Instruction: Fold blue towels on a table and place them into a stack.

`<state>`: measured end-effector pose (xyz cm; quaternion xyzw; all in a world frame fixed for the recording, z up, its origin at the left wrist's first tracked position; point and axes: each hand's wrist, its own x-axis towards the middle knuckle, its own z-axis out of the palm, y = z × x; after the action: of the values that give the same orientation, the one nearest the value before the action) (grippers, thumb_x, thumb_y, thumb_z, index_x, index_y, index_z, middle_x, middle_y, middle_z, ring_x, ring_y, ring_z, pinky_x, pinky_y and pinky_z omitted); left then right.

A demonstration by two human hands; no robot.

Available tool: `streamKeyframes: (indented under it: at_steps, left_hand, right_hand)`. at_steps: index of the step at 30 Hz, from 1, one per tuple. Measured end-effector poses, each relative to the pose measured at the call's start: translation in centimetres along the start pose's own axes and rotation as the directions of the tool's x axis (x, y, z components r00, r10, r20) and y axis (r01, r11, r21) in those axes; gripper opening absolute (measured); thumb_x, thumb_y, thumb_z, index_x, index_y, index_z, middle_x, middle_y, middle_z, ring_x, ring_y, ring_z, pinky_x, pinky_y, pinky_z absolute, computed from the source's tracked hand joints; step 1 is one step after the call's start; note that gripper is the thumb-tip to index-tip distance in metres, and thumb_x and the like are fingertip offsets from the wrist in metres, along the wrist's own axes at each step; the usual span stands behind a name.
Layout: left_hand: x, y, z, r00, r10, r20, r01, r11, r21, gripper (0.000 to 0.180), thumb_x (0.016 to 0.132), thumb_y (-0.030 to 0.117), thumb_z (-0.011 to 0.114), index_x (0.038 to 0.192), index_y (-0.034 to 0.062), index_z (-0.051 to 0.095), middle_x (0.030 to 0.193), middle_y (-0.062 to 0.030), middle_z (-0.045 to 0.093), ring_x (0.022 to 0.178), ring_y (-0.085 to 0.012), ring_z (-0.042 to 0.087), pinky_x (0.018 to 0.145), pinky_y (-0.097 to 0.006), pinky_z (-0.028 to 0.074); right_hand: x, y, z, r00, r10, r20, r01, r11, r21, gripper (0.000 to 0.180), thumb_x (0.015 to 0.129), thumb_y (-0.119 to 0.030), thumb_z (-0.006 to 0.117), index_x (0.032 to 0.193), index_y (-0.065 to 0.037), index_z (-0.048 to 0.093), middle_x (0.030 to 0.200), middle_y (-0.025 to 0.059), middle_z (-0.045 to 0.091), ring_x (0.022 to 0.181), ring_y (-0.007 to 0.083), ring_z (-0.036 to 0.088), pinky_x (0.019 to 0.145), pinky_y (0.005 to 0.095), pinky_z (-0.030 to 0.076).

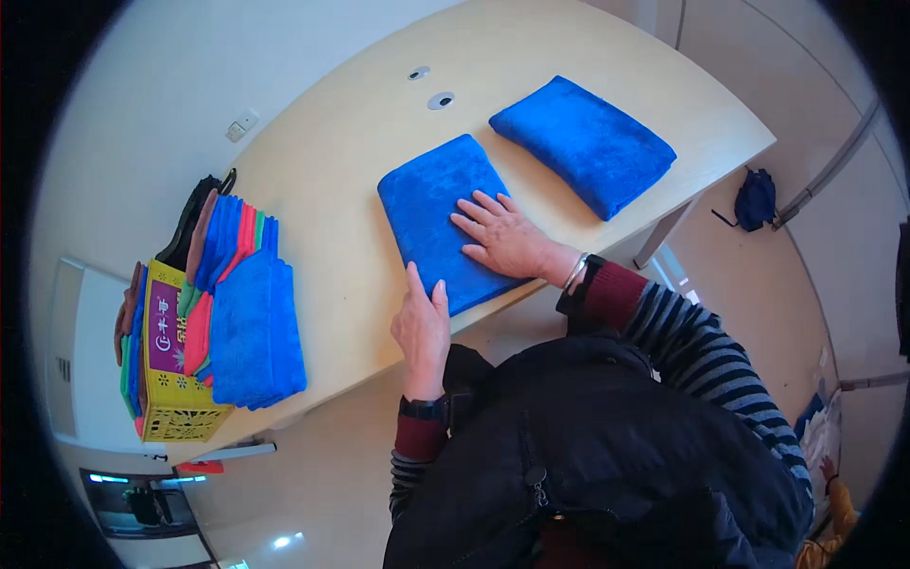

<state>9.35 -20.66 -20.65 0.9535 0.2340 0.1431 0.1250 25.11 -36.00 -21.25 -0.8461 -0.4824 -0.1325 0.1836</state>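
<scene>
A folded blue plush cloth (434,213) lies flat near the table's front edge. My right hand (507,239) rests palm down on it, fingers spread, holding nothing. At the cloth's near left corner is my left hand (421,327), its index finger and thumb apart and the index fingertip touching the edge; its other fingers are partly hidden. A second folded blue cloth (588,142) lies to the right, further back and apart from the first.
At the table's left end stands a yellow plastic basket (185,422) packed with folded blue, red, green and brown cloths (248,327). The light wooden table (351,284) has two round cable holes (441,100) toward the back. A dark blue bag (755,201) sits on the floor at right.
</scene>
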Motion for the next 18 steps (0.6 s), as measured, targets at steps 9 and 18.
streamKeyframes:
  at_steps: [9, 18]
  left_hand:
    - [1.1, -0.8, -1.4, 0.929, 0.267, -0.254, -0.269, 0.963, 0.029, 0.053, 0.1, 0.03, 0.06, 0.145, 0.0021, 0.052, 0.133, -0.0262, 0.061, 0.116, -0.0426, 0.061, 0.098, -0.05, 0.049]
    - [2.8, -2.6, 2.6, 0.948, 0.317, 0.009, -0.316, 0.947, -0.05, 0.053, 0.105, 0.03, 0.05, 0.149, -0.0001, 0.048, 0.156, -0.0223, 0.045, 0.147, -0.0382, 0.039, 0.124, -0.048, 0.026]
  right_hand:
    - [0.5, -3.6, -0.4, 0.999, -0.023, 0.045, 0.022, 0.999, 0.035, 0.059, 0.101, -0.041, 0.055, 0.151, -0.009, 0.049, 0.159, 0.0143, 0.043, 0.15, 0.0363, 0.035, 0.121, 0.0545, 0.028]
    - [0.5, -3.5, 3.3, 0.901, -0.21, -0.379, 0.251, 0.966, 0.06, 0.028, 0.084, -0.034, 0.062, 0.095, -0.008, 0.066, 0.106, 0.0107, 0.064, 0.105, 0.032, 0.057, 0.087, 0.0482, 0.044]
